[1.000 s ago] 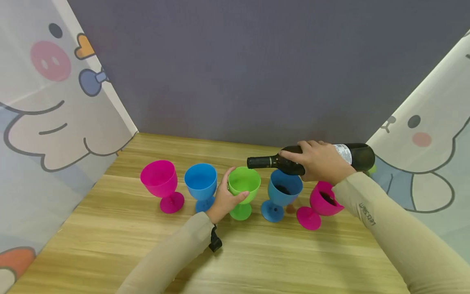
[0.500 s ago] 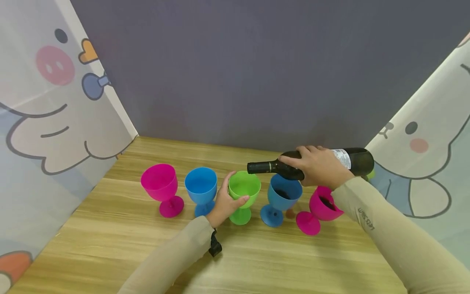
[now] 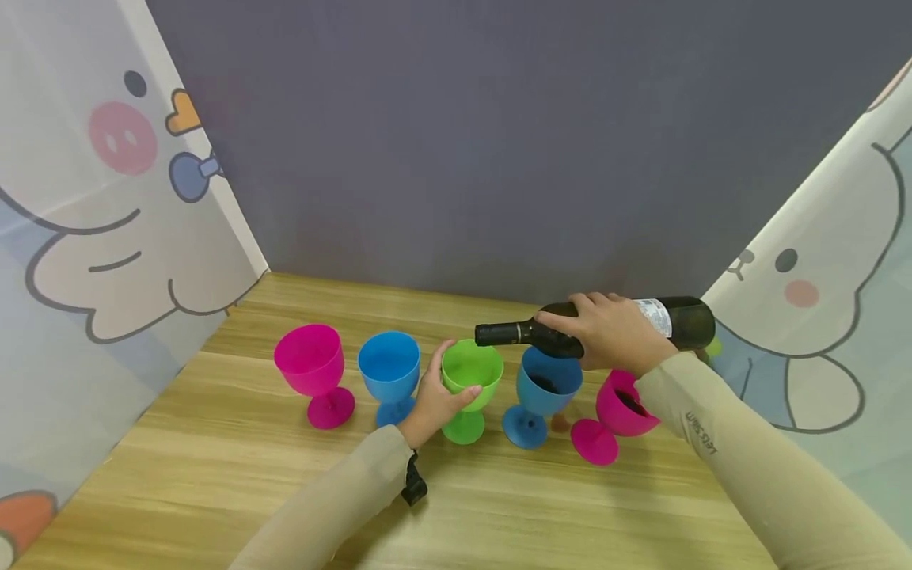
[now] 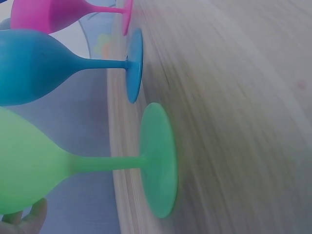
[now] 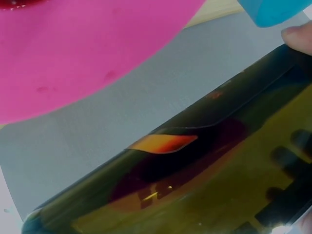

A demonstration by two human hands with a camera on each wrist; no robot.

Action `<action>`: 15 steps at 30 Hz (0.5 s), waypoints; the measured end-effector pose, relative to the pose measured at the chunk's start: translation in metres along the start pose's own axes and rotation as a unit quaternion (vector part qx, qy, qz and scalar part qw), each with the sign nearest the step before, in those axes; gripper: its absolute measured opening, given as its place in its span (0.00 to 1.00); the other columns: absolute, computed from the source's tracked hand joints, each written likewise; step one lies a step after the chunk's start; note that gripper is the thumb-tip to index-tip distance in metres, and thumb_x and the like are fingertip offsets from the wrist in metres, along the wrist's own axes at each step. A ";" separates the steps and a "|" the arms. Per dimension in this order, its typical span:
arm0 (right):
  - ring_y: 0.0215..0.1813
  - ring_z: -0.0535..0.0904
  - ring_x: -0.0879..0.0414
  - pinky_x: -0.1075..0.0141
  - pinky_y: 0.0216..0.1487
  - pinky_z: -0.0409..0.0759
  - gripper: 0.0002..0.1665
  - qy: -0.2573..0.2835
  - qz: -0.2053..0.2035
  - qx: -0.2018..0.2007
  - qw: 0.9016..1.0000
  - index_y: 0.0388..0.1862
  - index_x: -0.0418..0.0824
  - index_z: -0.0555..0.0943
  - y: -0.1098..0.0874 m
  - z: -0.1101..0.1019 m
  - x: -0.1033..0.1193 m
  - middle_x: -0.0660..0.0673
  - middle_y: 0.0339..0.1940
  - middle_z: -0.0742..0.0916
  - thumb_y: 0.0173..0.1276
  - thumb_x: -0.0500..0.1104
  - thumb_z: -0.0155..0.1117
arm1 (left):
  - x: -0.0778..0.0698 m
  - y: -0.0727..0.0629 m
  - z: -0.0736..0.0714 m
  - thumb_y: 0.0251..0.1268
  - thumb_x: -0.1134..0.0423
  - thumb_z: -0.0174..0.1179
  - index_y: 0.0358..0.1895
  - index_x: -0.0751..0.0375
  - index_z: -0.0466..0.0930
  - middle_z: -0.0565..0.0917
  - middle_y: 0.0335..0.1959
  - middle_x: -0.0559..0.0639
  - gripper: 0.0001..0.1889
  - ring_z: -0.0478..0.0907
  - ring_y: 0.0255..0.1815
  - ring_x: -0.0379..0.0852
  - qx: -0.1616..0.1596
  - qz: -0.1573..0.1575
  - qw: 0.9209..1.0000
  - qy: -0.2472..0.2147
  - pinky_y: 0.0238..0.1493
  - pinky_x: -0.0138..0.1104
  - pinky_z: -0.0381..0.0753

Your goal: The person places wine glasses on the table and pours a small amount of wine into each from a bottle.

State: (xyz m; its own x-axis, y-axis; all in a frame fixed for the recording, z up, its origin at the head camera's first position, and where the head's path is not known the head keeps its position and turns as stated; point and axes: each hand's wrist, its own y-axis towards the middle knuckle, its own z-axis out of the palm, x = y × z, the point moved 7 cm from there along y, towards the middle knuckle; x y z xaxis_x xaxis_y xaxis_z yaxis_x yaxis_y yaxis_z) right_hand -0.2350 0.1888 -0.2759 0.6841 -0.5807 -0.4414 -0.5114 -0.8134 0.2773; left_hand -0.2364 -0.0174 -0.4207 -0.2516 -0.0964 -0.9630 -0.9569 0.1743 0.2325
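Green goblet steadied under a tipped wine bottle, one of five goblets in a row.
Left hand (image 3: 433,402): thumb and fingers clamped round the bowl of the green goblet (image 3: 470,370), which stands upright mid-row on the table (image 3: 499,507), presumably held so it cannot shift. Right hand (image 3: 613,334): wrapped over the body of the dark bottle (image 3: 556,342), which lies near level with its mouth at the green rim, likely to govern the flow; whether any liquid leaves the mouth cannot be told. To the right: blue goblet (image 3: 537,401) and pink goblet (image 3: 611,413), both with dark liquid inside. To the left: second blue goblet (image 3: 389,381) and second pink goblet (image 3: 313,369), spaced apart, seemingly for access to each.
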 end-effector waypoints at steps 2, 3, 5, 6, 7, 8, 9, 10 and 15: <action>0.35 0.81 0.42 0.50 0.35 0.82 0.52 -0.001 0.002 0.002 1.000 0.61 0.55 0.72 0.001 0.002 0.000 0.36 0.38 0.83 0.32 0.54 0.85 | 0.001 0.000 -0.001 0.49 0.47 0.68 0.72 0.62 0.53 0.72 0.56 0.67 0.49 0.73 0.52 0.60 -0.001 0.000 1.000 -0.002 0.49 0.50 0.77; 0.35 0.81 0.42 0.50 0.35 0.82 0.52 -0.002 0.002 0.002 1.000 0.61 0.55 0.72 0.001 0.002 0.000 0.36 0.38 0.83 0.32 0.53 0.85 | 0.002 0.000 -0.001 0.49 0.46 0.68 0.72 0.62 0.53 0.72 0.56 0.66 0.49 0.73 0.52 0.60 -0.002 -0.001 1.000 -0.002 0.49 0.50 0.77; 0.36 0.81 0.43 0.51 0.34 0.82 0.52 -0.003 0.003 0.005 1.000 0.61 0.56 0.72 0.001 0.002 0.000 0.36 0.38 0.83 0.32 0.54 0.85 | 0.002 0.000 -0.001 0.49 0.46 0.68 0.72 0.62 0.53 0.72 0.55 0.66 0.49 0.73 0.52 0.60 -0.002 -0.001 1.000 -0.002 0.49 0.50 0.77; 0.36 0.81 0.43 0.51 0.34 0.82 0.52 -0.003 0.003 0.007 1.000 0.61 0.56 0.72 0.001 0.003 0.000 0.36 0.38 0.83 0.32 0.53 0.85 | 0.002 0.000 -0.001 0.48 0.46 0.68 0.72 0.62 0.53 0.72 0.56 0.66 0.49 0.73 0.52 0.60 -0.003 -0.003 1.000 -0.002 0.49 0.50 0.77; 0.36 0.81 0.43 0.51 0.34 0.82 0.51 -0.004 0.003 0.009 1.000 0.61 0.55 0.73 0.001 0.003 0.000 0.36 0.38 0.83 0.33 0.53 0.84 | 0.002 0.000 -0.002 0.48 0.46 0.68 0.72 0.62 0.53 0.72 0.56 0.66 0.49 0.73 0.52 0.60 -0.002 -0.002 1.000 0.001 0.49 0.50 0.77; 0.36 0.80 0.43 0.51 0.34 0.82 0.51 -0.004 0.003 0.012 1.000 0.61 0.55 0.73 0.001 0.003 0.000 0.36 0.39 0.83 0.33 0.53 0.84 | 0.002 0.000 -0.002 0.48 0.47 0.68 0.72 0.62 0.53 0.72 0.56 0.66 0.49 0.73 0.53 0.60 -0.001 -0.003 1.000 0.002 0.49 0.50 0.77; 0.37 0.81 0.43 0.51 0.34 0.82 0.51 -0.004 0.003 0.014 1.000 0.61 0.55 0.73 0.001 0.003 0.000 0.36 0.39 0.83 0.33 0.53 0.84 | 0.002 0.000 -0.002 0.49 0.47 0.68 0.71 0.63 0.53 0.72 0.55 0.66 0.49 0.73 0.52 0.60 0.000 -0.003 1.000 0.005 0.49 0.50 0.77; 0.37 0.81 0.43 0.51 0.34 0.82 0.51 -0.003 0.003 0.016 1.000 0.61 0.55 0.73 0.001 0.003 0.000 0.36 0.39 0.83 0.33 0.53 0.84 | 0.001 0.000 -0.002 0.49 0.48 0.68 0.72 0.63 0.53 0.72 0.56 0.66 0.49 0.73 0.52 0.60 0.001 -0.005 1.000 0.005 0.49 0.50 0.77; 0.37 0.81 0.43 0.52 0.35 0.82 0.51 0.000 0.002 0.021 1.000 0.61 0.55 0.73 0.003 0.003 0.003 0.36 0.39 0.83 0.33 0.54 0.84 | 0.001 0.001 -0.002 0.50 0.53 0.68 0.72 0.60 0.55 0.73 0.56 0.64 0.46 0.74 0.52 0.58 0.001 -0.015 1.000 0.021 0.49 0.48 0.77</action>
State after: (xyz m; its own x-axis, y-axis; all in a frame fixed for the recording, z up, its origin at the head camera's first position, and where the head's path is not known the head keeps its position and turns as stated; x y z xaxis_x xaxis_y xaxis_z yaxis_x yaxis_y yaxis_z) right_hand -0.2359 0.1852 -0.2785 0.6822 -0.5831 -0.4411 -0.5345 -0.8094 0.2433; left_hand -0.2378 -0.0192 -0.4212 -0.2293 -0.1427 -0.9628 -0.9637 0.1721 0.2040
